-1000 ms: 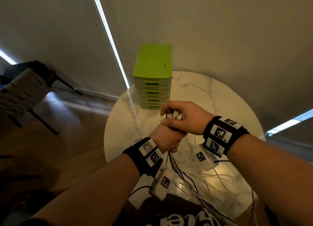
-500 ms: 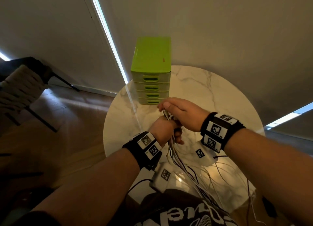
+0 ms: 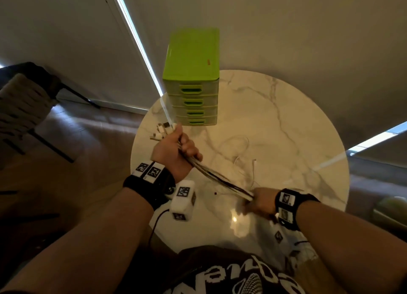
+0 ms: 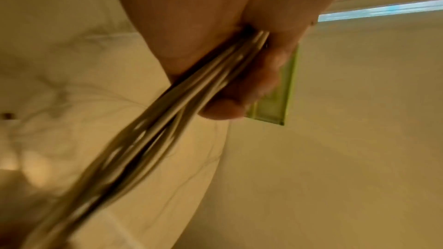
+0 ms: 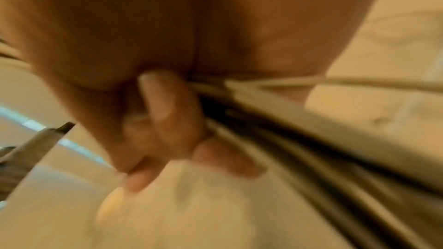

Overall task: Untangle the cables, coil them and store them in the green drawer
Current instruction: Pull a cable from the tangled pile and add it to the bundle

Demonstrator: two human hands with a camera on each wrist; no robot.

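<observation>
Where both hands met before, right hand (image 3: 261, 202) has drawn away from left hand (image 3: 174, 151), fingers clamping taut cables (image 3: 217, 177).

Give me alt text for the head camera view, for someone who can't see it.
Two hands stretch a bundle of cables taut above a round marble table: the left hand grips the connector end, the right hand grips nearer the body. A green drawer unit, all drawers closed, stands at the table's far edge.
</observation>
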